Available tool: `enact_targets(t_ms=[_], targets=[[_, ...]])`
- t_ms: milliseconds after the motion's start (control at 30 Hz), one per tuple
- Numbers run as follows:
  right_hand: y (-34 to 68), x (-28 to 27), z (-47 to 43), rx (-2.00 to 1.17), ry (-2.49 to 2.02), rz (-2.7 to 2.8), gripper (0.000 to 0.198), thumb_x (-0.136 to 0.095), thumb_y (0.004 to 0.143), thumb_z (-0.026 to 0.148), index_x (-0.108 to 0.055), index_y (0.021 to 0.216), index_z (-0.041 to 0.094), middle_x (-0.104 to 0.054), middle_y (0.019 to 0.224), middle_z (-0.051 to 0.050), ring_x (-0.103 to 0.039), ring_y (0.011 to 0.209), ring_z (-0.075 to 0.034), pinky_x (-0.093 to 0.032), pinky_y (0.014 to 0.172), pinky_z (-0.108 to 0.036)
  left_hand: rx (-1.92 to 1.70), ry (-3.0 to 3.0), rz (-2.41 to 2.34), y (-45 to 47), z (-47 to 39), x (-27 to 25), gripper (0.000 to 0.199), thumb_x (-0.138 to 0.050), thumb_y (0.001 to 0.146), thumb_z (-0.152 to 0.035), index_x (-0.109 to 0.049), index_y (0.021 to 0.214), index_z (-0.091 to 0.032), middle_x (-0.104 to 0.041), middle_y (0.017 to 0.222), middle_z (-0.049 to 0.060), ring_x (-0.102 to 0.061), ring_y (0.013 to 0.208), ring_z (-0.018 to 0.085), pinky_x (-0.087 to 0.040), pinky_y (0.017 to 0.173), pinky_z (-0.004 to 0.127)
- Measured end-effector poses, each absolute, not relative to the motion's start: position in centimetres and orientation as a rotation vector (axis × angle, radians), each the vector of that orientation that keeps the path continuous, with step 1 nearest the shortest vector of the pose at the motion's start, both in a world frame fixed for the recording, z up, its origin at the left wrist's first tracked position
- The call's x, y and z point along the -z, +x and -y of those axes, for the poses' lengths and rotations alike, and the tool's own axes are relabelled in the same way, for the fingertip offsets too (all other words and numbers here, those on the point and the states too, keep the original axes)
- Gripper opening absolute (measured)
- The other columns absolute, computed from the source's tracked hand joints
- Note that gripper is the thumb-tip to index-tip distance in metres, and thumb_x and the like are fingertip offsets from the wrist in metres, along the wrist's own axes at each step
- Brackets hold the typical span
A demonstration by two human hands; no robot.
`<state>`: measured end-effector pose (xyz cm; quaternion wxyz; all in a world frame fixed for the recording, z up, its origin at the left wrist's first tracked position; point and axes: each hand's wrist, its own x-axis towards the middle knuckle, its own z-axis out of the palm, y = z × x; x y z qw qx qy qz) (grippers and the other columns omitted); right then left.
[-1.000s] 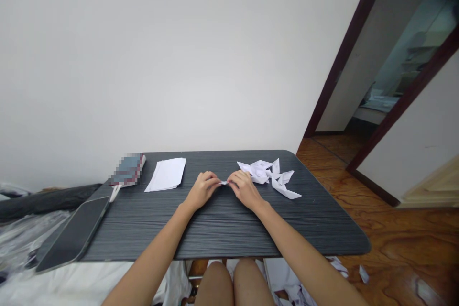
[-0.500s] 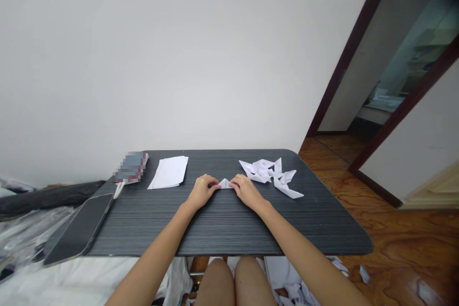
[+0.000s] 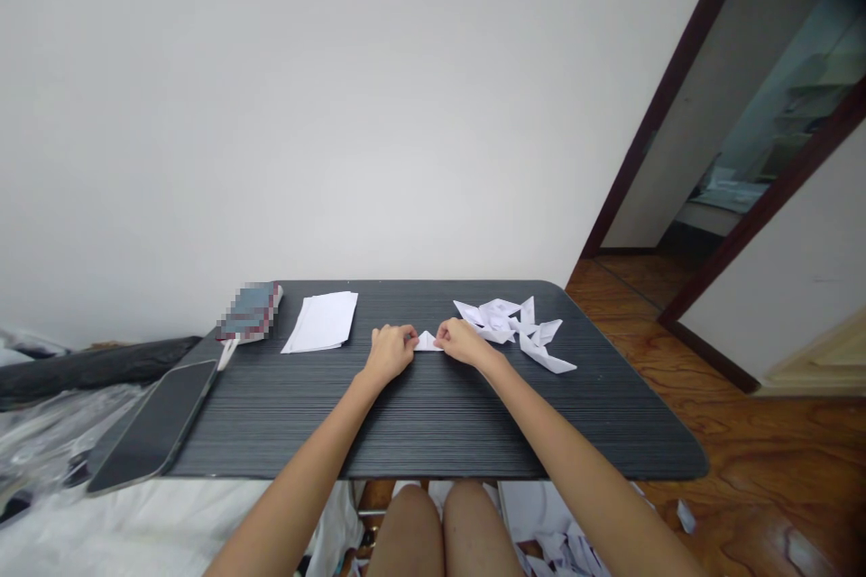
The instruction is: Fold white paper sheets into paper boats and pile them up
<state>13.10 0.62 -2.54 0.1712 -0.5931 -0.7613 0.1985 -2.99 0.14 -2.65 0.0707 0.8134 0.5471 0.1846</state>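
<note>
A small folded piece of white paper (image 3: 427,342), peaked in the middle, lies on the dark table (image 3: 433,424). My left hand (image 3: 392,351) grips its left end with closed fingers. On the opposite end, my right hand (image 3: 463,342) pinches the paper between thumb and fingers. Just right of that hand lies a cluster of folded paper boats (image 3: 497,317), with one boat (image 3: 547,356) at its near right side. To the left of my left hand is a stack of white paper sheets (image 3: 323,322).
A phone or tablet with a dark screen (image 3: 155,424) rests at the table's left edge. Behind it is a blurred-out book-like item (image 3: 249,311). The wall (image 3: 406,108) rises behind the table. Scraps of paper (image 3: 561,550) lie below, and a doorway (image 3: 677,153) opens at right.
Both hands have shifted their grip slightly on the folded paper, with the right fingers more raised and pinched. The view has moved a little. The boats and the sheets stay in place.
</note>
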Motion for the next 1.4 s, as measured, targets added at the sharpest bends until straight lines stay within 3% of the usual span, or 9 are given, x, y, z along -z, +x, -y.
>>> enact_targets(t_ms=[167,300,467,667,833,967,1067,1200,1400], targets=[[12.8,2.2,-1.1,-0.591,-1.779,2.202,0.006,-0.054,0.069,0.019,-0.058,0.071,0.015,-0.062,0.073,-0.006,-0.056,0.07,-0.016,-0.035,0.058,-0.022,-0.507,2.431,-1.735,-3.3,-0.1,3.0,0.018,-0.043,0.076,-0.035,-0.054,0.083,-0.022,-0.058,0.077,0.005,-0.047,0.083,0.024,-0.029,0.072,0.041],[12.9,2.3,0.0,-0.469,-1.736,2.234,0.022,-0.053,0.072,0.023,-0.05,0.093,0.017,-0.057,0.082,-0.006,-0.051,0.077,-0.017,-0.032,0.064,-0.024,-0.522,2.399,-1.758,-3.5,0.0,3.3,0.021,-0.043,0.076,-0.04,-0.051,0.09,-0.026,-0.052,0.086,0.005,-0.042,0.088,0.025,-0.03,0.072,0.043],[12.9,3.2,2.3,-0.145,-1.707,2.247,0.02,-0.033,0.083,0.02,-0.049,0.094,0.026,-0.047,0.087,-0.005,-0.043,0.083,-0.018,-0.028,0.07,-0.029,-0.522,2.415,-1.774,-3.3,0.2,3.4,0.019,-0.04,0.078,-0.034,-0.053,0.09,-0.03,-0.048,0.086,0.005,-0.041,0.087,0.025,-0.03,0.071,0.045],[12.6,3.8,3.2,-0.07,-1.615,2.172,0.025,-0.035,0.08,0.013,-0.05,0.095,0.027,-0.046,0.085,-0.004,-0.041,0.082,-0.018,-0.027,0.071,-0.03,-0.691,2.635,-1.448,-3.7,1.0,3.0,0.025,-0.035,0.081,-0.021,-0.055,0.095,-0.027,-0.047,0.09,0.005,-0.042,0.084,0.02,-0.034,0.072,0.036],[12.9,4.3,2.9,-0.191,-1.378,2.083,0.017,-0.042,0.079,0.022,-0.053,0.092,0.022,-0.05,0.085,-0.003,-0.043,0.083,-0.017,-0.032,0.074,-0.03,-0.844,2.699,-1.134,-3.6,0.8,3.4,0.019,-0.044,0.078,-0.027,-0.058,0.08,-0.015,-0.049,0.083,0.006,-0.046,0.078,0.016,-0.038,0.072,0.027],[12.8,4.9,2.0,-0.315,-1.343,1.915,0.03,-0.052,0.072,0.024,-0.05,0.102,0.017,-0.053,0.085,-0.004,-0.047,0.072,-0.014,-0.037,0.071,-0.028,-0.942,2.564,-1.22,-3.2,0.0,3.8,0.023,-0.043,0.079,-0.028,-0.06,0.074,-0.013,-0.05,0.07,0.004,-0.048,0.064,0.013,-0.038,0.061,0.024],[12.2,5.0,1.3,-0.366,-1.449,1.767,0.028,-0.053,0.071,0.027,-0.055,0.095,0.014,-0.056,0.078,-0.004,-0.049,0.063,-0.013,-0.039,0.065,-0.027,-0.995,2.446,-1.241,-3.2,-0.4,3.7,0.024,-0.045,0.077,-0.029,-0.063,0.075,-0.013,-0.053,0.064,0.004,-0.048,0.057,0.011,-0.037,0.056,0.022],[11.2,4.6,0.8,-0.418,-1.529,1.761,0.023,-0.048,0.074,0.035,-0.062,0.077,0.017,-0.062,0.074,-0.005,-0.055,0.072,-0.016,-0.038,0.067,-0.026,-0.997,2.314,-1.264,-3.3,-0.6,3.2,0.026,-0.048,0.074,-0.032,-0.064,0.085,-0.014,-0.057,0.061,0.003,-0.049,0.054,0.011,-0.037,0.055,0.021],[10.6,3.6,0.8,-0.472,-1.691,1.725,0.028,-0.042,0.077,0.04,-0.064,0.077,0.023,-0.066,0.076,-0.001,-0.057,0.079,-0.018,-0.032,0.07,-0.03,-0.995,2.226,-1.276,-3.4,-0.9,3.2,0.034,-0.049,0.072,-0.038,-0.064,0.09,-0.014,-0.058,0.059,0.001,-0.049,0.052,0.01,-0.037,0.054,0.02]])
